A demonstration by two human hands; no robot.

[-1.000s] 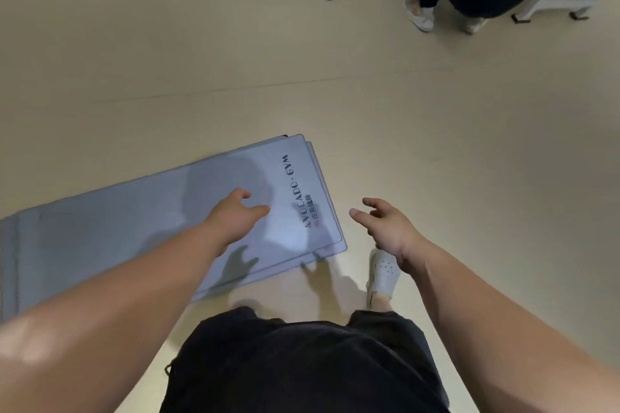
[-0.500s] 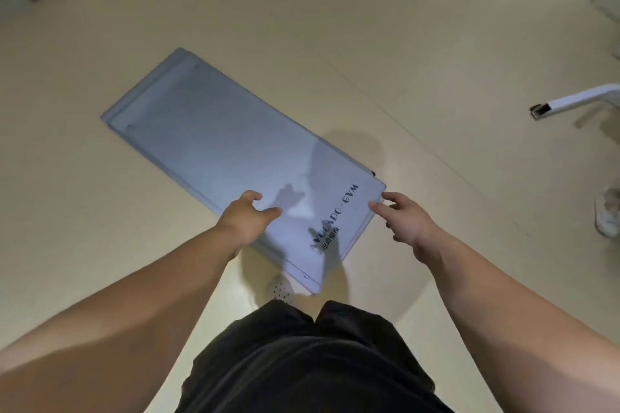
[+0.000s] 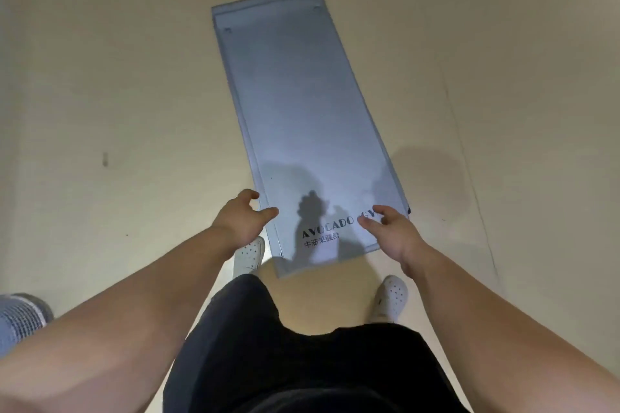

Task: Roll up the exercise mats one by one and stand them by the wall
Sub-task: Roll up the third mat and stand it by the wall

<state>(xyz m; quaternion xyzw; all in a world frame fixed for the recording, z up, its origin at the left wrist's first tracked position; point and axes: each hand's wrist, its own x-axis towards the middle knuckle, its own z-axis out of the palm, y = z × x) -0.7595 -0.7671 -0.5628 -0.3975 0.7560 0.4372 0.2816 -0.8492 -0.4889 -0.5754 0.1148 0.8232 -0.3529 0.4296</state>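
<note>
Grey-blue foam, by the look of it: the exercise mats [image 3: 302,117] lie flat on the beige floor [image 3: 117,77], stacked at least two deep, stepped edges showing at the far end and along the left side. From the head view, the stack stretches lengthwise away from both hands, its near short edge just ahead of the white shoes [image 3: 249,253]. The left hand [image 3: 242,216] hovers at the near left corner, fingers spread and loosely curled, gripping nothing; whether it touches the edge I cannot tell. The right hand [image 3: 391,231] is likewise open and empty, over the printed lettering [image 3: 330,228] near the right edge. The mats will likely be light, soft and bendable, with a slightly grippy surface, so the top one should curl easily but could drag its neighbour along. A sensible hold is the near short edge of the top mat only, one hand at each corner, peeling it up before rolling forward.
</note>
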